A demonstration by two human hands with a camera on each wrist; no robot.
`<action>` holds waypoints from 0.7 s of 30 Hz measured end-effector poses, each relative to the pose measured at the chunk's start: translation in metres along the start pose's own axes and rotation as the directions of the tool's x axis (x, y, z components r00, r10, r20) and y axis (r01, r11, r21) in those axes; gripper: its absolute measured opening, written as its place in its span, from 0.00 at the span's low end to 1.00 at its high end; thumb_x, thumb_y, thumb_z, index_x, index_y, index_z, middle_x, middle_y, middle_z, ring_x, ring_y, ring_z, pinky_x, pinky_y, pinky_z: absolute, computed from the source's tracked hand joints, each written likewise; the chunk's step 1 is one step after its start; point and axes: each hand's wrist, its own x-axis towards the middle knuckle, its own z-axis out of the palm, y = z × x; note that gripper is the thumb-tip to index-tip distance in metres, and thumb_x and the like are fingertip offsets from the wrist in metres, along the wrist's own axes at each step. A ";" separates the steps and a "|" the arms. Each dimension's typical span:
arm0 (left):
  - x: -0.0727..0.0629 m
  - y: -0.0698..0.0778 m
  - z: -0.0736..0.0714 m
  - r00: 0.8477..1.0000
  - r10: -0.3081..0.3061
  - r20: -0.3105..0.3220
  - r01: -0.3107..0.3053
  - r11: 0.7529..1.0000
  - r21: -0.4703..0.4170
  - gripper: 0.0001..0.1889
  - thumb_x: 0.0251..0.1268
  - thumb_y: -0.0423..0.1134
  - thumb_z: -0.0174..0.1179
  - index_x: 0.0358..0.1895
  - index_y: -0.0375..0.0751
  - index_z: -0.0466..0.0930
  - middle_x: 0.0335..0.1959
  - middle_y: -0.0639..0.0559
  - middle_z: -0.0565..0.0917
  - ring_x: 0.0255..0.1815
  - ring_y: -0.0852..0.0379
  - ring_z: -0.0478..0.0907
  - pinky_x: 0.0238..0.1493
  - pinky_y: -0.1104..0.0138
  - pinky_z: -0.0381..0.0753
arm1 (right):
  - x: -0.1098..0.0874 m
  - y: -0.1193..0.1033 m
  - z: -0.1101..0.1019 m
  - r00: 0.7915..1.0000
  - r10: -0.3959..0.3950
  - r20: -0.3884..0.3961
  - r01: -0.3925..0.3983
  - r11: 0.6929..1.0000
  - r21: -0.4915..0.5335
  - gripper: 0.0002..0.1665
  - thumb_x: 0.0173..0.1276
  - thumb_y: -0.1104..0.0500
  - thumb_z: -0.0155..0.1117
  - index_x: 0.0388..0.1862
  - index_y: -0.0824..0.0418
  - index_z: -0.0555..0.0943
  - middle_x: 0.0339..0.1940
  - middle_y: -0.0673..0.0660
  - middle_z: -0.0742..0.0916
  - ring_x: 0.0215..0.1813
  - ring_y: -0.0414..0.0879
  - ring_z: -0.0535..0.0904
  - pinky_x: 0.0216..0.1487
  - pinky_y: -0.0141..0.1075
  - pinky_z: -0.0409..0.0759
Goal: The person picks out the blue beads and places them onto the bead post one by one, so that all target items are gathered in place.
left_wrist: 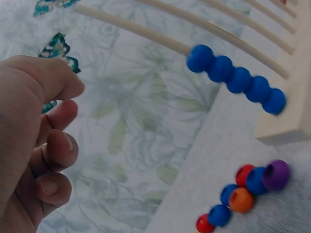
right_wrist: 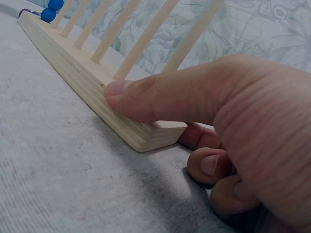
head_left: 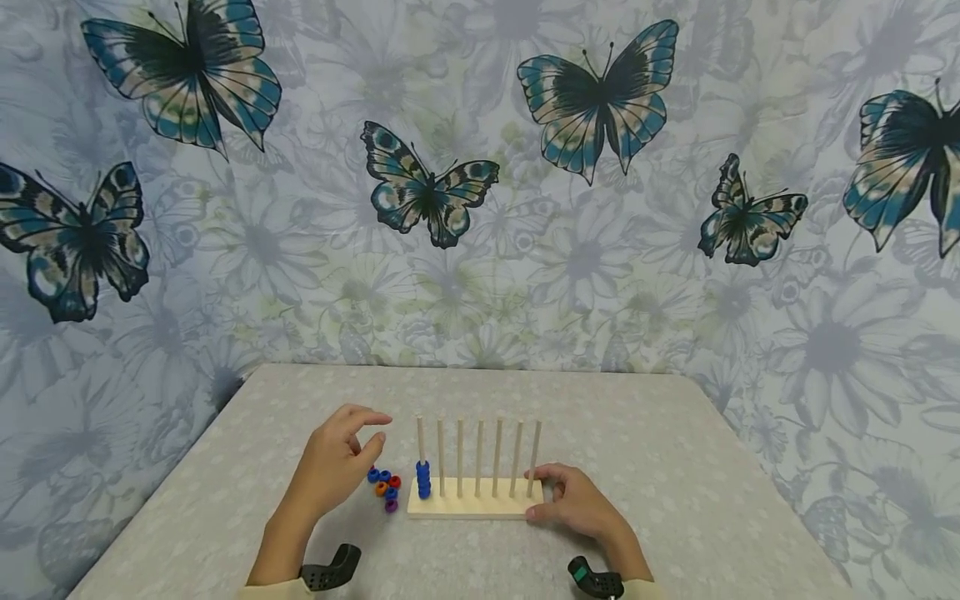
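Evidently we have two hands at work over a pale table (head_left: 630, 417). Left hand (head_left: 337, 458): raised left of the rack (head_left: 487, 507), forearm angling up from below, index finger reaching toward the end peg, thumb held apart from it, other fingers loosely bent. We see nothing in its grasp. Right hand (head_left: 581, 502): low, forearm slanting in from lower right; it grips the rack's right end, thumb on the near upper edge, fingers round the far side.

Rack stands upright on the table between the hands. We count seven pegs (head_left: 479, 458); the leftmost carries five blue beads (left_wrist: 239, 80), stacked from the base, its upper part bare. The other six are bare.

Just left of the rack, seven loose beads (left_wrist: 241, 200), clustered: three blue, two red, one orange, one purple. We note one black band (head_left: 330, 568) per wrist. On the wall (head_left: 585, 308) beyond, six butterflies (head_left: 431, 196).
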 end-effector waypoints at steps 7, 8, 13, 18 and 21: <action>-0.014 -0.017 0.012 0.998 0.021 -0.061 -0.024 0.999 -0.040 0.13 0.66 0.36 0.66 0.49 0.60 0.84 0.46 0.60 0.82 0.16 0.64 0.66 0.17 0.70 0.70 | -0.001 0.005 0.000 1.000 0.013 0.000 -0.013 1.000 -0.003 0.36 0.47 0.52 0.85 0.57 0.55 0.84 0.24 0.50 0.76 0.22 0.40 0.62 0.21 0.30 0.63; -0.015 -0.018 0.013 0.998 0.026 -0.062 -0.029 0.998 -0.048 0.14 0.66 0.35 0.65 0.49 0.60 0.84 0.46 0.61 0.82 0.16 0.65 0.65 0.17 0.70 0.70 | -0.002 0.005 0.000 1.000 0.016 0.000 -0.016 1.000 -0.002 0.36 0.47 0.52 0.85 0.57 0.55 0.84 0.25 0.50 0.77 0.22 0.40 0.62 0.21 0.30 0.63; -0.020 -0.021 0.014 0.998 0.003 -0.063 -0.007 0.998 -0.062 0.14 0.66 0.36 0.66 0.48 0.62 0.84 0.45 0.64 0.81 0.16 0.64 0.66 0.18 0.70 0.70 | -0.002 0.005 0.001 1.000 0.022 0.000 -0.022 1.000 0.000 0.35 0.47 0.52 0.85 0.57 0.54 0.84 0.26 0.51 0.78 0.23 0.39 0.63 0.21 0.30 0.63; -0.022 -0.025 0.014 0.996 -0.086 -0.002 0.085 0.991 -0.105 0.10 0.68 0.40 0.65 0.48 0.61 0.84 0.42 0.60 0.82 0.18 0.63 0.69 0.20 0.69 0.72 | 0.000 0.001 0.001 1.000 0.010 -0.009 -0.010 1.000 -0.016 0.35 0.46 0.52 0.85 0.57 0.55 0.84 0.25 0.51 0.77 0.23 0.39 0.64 0.21 0.29 0.63; -0.022 -0.029 0.014 0.985 -0.160 0.070 0.170 0.970 -0.175 0.09 0.70 0.43 0.64 0.49 0.61 0.84 0.41 0.57 0.82 0.18 0.61 0.69 0.19 0.68 0.72 | 0.003 0.000 0.002 1.000 0.014 -0.007 -0.014 1.000 -0.026 0.35 0.47 0.52 0.85 0.57 0.54 0.84 0.26 0.50 0.77 0.23 0.40 0.63 0.21 0.29 0.63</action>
